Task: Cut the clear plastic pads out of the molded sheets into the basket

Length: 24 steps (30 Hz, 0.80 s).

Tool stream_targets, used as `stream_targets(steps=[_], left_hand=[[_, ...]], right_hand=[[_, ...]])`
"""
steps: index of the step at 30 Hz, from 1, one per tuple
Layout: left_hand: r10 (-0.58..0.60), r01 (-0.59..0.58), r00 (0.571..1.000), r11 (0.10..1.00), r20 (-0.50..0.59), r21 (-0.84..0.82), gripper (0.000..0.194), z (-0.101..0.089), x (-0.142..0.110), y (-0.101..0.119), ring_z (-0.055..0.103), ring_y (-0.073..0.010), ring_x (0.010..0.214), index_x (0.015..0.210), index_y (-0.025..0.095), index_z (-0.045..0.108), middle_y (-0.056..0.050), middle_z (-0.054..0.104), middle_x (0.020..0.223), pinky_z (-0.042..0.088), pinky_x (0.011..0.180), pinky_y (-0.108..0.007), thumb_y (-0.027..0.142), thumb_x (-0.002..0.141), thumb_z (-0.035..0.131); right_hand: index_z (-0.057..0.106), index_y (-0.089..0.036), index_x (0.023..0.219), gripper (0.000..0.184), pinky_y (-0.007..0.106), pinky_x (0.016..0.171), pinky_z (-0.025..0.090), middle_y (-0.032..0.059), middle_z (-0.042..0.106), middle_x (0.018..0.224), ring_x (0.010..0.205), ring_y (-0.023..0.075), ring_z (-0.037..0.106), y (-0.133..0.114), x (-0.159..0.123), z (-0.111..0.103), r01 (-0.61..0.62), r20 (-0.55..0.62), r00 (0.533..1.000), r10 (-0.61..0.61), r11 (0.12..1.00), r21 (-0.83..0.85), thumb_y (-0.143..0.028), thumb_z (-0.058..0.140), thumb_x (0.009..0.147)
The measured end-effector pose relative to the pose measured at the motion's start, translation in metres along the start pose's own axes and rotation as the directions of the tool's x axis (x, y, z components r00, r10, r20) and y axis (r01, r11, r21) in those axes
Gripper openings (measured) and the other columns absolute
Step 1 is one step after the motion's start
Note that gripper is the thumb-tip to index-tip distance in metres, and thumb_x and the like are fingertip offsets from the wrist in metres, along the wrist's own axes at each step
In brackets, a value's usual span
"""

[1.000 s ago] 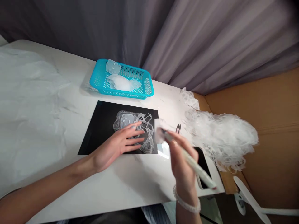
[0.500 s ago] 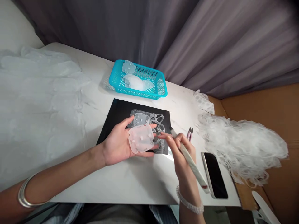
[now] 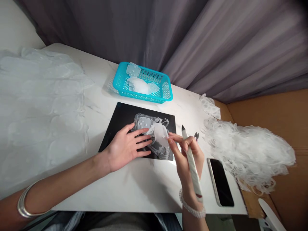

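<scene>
Piece (image 3: 160,134) is held tilted above the right part of the black mat (image 3: 120,115), pinched between the thumb and fingers of the right hand (image 3: 181,166). A pen-like tool (image 3: 192,163) is also retained in that hand, its dark tip directed away from the body. The left hand (image 3: 124,149) is open, with fingers spread and nothing grasped; whether the mat is touched cannot be told. A phone (image 3: 221,183) is placed on the worktop (image 3: 134,192), to the right of the right hand.

On the mat, a second piece (image 3: 145,123) is seen within a clear surround, beside looped clear offcuts (image 3: 164,122). Whether it has been detached cannot be determined. Beyond the right hand, a dark-tipped tool (image 3: 196,136) is left ungripped.

To the right, a large heap of offcuts (image 3: 252,150) is piled, with a smaller bundle (image 3: 210,106) behind it. To the left, translucent sheets (image 3: 45,112) are spread in overlapping layers. Beyond the mat, several loose pieces (image 3: 141,86) are contained in the blue basket (image 3: 117,80); one more (image 3: 133,69) is leaned at its far left corner.

The work is judged to be well under way: a batch has been collected in the basket, the held piece has not been deposited there, and much sheet material appears unprocessed.
</scene>
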<state>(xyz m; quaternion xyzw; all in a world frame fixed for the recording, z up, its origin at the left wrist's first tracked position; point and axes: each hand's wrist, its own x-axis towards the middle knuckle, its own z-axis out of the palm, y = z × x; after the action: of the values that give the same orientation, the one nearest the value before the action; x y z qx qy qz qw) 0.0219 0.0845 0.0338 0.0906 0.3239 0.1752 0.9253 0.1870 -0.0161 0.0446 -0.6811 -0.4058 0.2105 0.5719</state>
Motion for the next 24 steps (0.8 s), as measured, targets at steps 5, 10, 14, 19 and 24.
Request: stream_targets(steps=[5, 10, 14, 19, 24], left_hand=[[-0.010, 0.008, 0.996, 1.000, 0.087, 0.030, 0.059, 0.002, 0.002, -0.003, 0.066, -0.0292, 0.110, 0.136, 0.010, 0.055, -0.020, 0.063, 0.131, 0.047, 0.101, -0.046, 0.052, 0.096, 0.045], [-0.017, 0.018, 0.998, 1.000, 0.062, -0.006, 0.057, 0.004, -0.001, -0.001, 0.062, -0.0344, 0.120, 0.135, 0.007, 0.056, -0.020, 0.065, 0.129, 0.043, 0.106, -0.051, 0.048, 0.096, 0.048], [-0.022, 0.024, 0.999, 0.998, 0.030, -0.059, 0.055, 0.004, -0.003, 0.002, 0.060, -0.0375, 0.123, 0.136, 0.007, 0.055, -0.020, 0.067, 0.127, 0.043, 0.107, -0.055, 0.045, 0.096, 0.046], [-0.029, 0.030, 0.999, 0.998, 0.024, -0.054, 0.055, 0.005, -0.004, 0.002, 0.060, -0.0372, 0.124, 0.135, 0.007, 0.055, -0.020, 0.068, 0.124, 0.042, 0.107, -0.056, 0.044, 0.097, 0.043], [-0.037, 0.040, 0.998, 0.998, 0.048, -0.055, 0.056, 0.003, -0.004, 0.000, 0.061, -0.0363, 0.123, 0.136, 0.006, 0.054, -0.021, 0.068, 0.124, 0.041, 0.108, -0.056, 0.045, 0.097, 0.042]], right_hand=[[0.032, -0.026, 0.071, 0.036, 0.036, 0.081, 0.053, 0.0063, 0.074, 0.091, 0.106, 0.0259, 0.070, -0.003, -0.014, 0.009, 0.143, 0.296, 0.948, -0.117, 0.987, -0.068, -0.022, 0.062, 0.092], [0.038, -0.025, 0.071, 0.031, 0.040, 0.090, 0.051, 0.0048, 0.076, 0.086, 0.103, 0.0253, 0.071, -0.001, -0.012, -0.004, 0.030, 0.048, 0.998, -0.032, 0.999, 0.045, -0.029, 0.057, 0.095], [0.052, -0.023, 0.072, 0.029, 0.047, 0.096, 0.049, 0.0044, 0.076, 0.075, 0.092, 0.0272, 0.074, 0.011, -0.001, -0.022, -0.019, -0.115, 0.993, 0.036, 0.990, 0.140, -0.038, 0.054, 0.097], [0.055, -0.021, 0.070, 0.034, 0.048, 0.090, 0.052, 0.0047, 0.075, 0.073, 0.084, 0.0274, 0.075, 0.023, 0.001, -0.029, -0.092, -0.093, 0.989, 0.115, 0.970, 0.226, -0.043, 0.053, 0.097], [0.047, -0.022, 0.067, 0.038, 0.046, 0.087, 0.052, 0.0003, 0.070, 0.068, 0.079, 0.0255, 0.074, 0.029, 0.000, -0.027, -0.102, -0.059, 0.991, 0.118, 0.970, 0.220, -0.042, 0.053, 0.098]])
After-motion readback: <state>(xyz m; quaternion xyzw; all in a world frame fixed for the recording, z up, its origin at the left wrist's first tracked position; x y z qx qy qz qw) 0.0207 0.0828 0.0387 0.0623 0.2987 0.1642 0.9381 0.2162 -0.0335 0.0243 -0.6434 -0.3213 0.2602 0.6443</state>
